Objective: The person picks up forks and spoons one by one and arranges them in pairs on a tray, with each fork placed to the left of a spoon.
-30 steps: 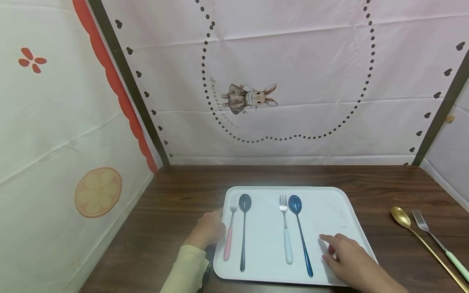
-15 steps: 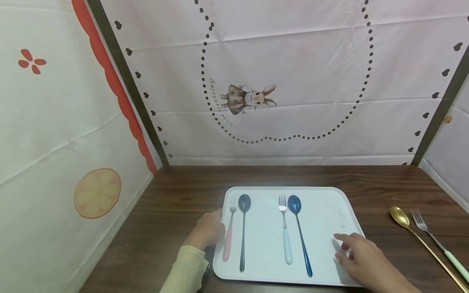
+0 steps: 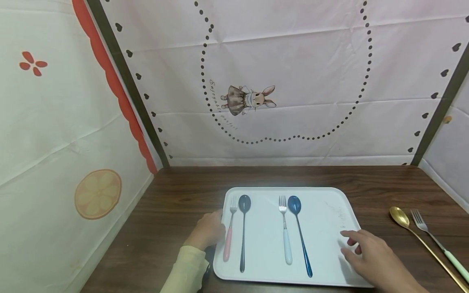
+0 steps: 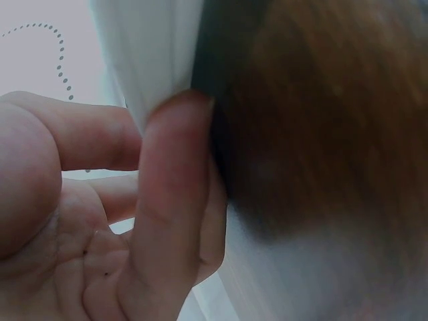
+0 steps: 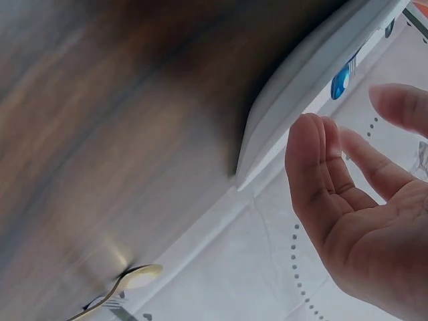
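Note:
A white tray (image 3: 264,236) lies on the table. On it, in the head view, are a pink-handled fork (image 3: 227,244), a dark spoon (image 3: 244,203), a pale-blue-handled fork (image 3: 287,244) and a blue spoon (image 3: 294,204), set in two pairs. My left hand (image 3: 207,230) grips the tray's left edge, with a fingertip (image 4: 177,120) at the rim in the left wrist view. Above the tray's right side, my right hand (image 3: 373,256) hovers with loosely bent fingers and nothing in them. The right wrist view shows its fingertips (image 5: 304,137) apart from the tray rim.
To the right of the tray, a gold spoon (image 3: 400,217) and a green-handled fork (image 3: 419,221) lie side by side on the dark wooden table (image 3: 176,191). Printed cloth walls (image 3: 293,122) enclose the table at the back and sides.
My right hand has moved to the right over the tray, toward its right edge. The left hand, the tray and the cutlery stay where they were.

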Motion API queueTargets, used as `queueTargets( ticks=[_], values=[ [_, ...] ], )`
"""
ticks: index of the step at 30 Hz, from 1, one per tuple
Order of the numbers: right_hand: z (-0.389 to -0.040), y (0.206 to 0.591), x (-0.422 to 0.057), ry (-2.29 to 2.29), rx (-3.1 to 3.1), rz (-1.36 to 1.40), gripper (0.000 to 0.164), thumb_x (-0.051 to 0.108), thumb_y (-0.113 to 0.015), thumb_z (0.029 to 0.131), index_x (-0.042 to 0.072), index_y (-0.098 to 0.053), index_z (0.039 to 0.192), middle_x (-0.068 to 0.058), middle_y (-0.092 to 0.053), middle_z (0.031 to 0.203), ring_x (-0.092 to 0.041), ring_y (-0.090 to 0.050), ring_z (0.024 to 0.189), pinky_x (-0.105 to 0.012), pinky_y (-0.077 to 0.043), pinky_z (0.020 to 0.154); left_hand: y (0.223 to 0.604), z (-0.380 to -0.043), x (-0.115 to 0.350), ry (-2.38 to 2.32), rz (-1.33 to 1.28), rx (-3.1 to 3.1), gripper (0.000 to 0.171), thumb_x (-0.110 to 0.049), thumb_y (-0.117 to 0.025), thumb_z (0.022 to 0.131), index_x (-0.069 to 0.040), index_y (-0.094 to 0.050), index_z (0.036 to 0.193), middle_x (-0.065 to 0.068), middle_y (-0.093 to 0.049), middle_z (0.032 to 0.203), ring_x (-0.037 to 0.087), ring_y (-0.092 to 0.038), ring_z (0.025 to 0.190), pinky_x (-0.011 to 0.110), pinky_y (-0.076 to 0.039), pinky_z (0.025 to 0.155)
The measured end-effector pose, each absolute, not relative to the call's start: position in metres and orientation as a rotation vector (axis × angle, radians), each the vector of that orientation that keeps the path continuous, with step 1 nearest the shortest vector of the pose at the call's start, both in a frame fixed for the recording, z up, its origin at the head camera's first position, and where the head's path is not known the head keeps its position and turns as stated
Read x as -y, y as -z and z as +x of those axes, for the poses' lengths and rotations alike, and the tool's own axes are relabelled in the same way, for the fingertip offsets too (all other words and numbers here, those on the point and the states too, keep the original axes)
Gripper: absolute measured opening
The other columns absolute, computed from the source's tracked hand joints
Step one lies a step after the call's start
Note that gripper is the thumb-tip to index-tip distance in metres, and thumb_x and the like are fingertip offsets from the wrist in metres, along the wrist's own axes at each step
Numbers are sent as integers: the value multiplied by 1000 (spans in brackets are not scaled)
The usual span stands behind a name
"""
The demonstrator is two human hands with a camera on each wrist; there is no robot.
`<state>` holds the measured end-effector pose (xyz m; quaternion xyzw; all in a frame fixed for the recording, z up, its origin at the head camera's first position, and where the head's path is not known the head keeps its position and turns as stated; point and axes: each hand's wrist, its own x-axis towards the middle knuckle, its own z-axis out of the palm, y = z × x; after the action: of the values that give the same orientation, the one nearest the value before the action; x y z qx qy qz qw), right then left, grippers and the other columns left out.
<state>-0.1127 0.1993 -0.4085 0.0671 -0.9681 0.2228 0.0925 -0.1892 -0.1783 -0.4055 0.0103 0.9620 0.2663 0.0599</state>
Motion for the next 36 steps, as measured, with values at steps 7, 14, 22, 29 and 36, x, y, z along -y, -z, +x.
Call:
queueTargets(
  ticks=[7, 14, 22, 29, 36],
  values=[
    [-113, 409, -210, -640, 2918, 135, 33, 20, -73, 73, 5, -67, 102, -3, -61, 88, -14, -52, 70, -34, -44, 52, 405, -188, 178, -815, 28, -2903, 39, -6, -46, 84, -2, -53, 122, 9, -55, 81, 20, -52, 60, 34, -47, 50],
    [-113, 410, -218, -626, 2871, 162, 30, 18, -73, 72, 6, -68, 99, -1, -59, 81, -15, -50, 69, -35, -44, 55, 404, -186, 178, -821, 26, -2896, 39, -6, -47, 84, -2, -52, 123, 9, -55, 82, 19, -52, 61, 34, -47, 51],
    [-112, 413, -227, -614, 2796, 199, 27, 17, -73, 72, 6, -68, 97, 4, -43, 68, -10, -40, 61, -31, -36, 51, 404, -187, 178, -806, 48, -2907, 40, -5, -46, 83, -2, -52, 122, 9, -55, 80, 19, -52, 60, 35, -47, 51],
    [-112, 414, -235, -611, 2889, 132, 32, 19, -72, 74, 2, -67, 101, 0, -45, 70, -15, -42, 63, -35, -37, 54, 406, -188, 177, -783, 64, -2928, 39, -5, -47, 82, -3, -53, 120, 9, -55, 80, 20, -52, 61, 35, -47, 51],
    [-112, 411, -242, -577, 2884, 129, 32, 20, -72, 74, 2, -67, 100, 1, -49, 73, -15, -44, 65, -38, -40, 56, 404, -187, 177, -777, 56, -2934, 39, -5, -47, 82, -1, -53, 121, 10, -55, 82, 21, -51, 61, 35, -47, 51]
  ],
)
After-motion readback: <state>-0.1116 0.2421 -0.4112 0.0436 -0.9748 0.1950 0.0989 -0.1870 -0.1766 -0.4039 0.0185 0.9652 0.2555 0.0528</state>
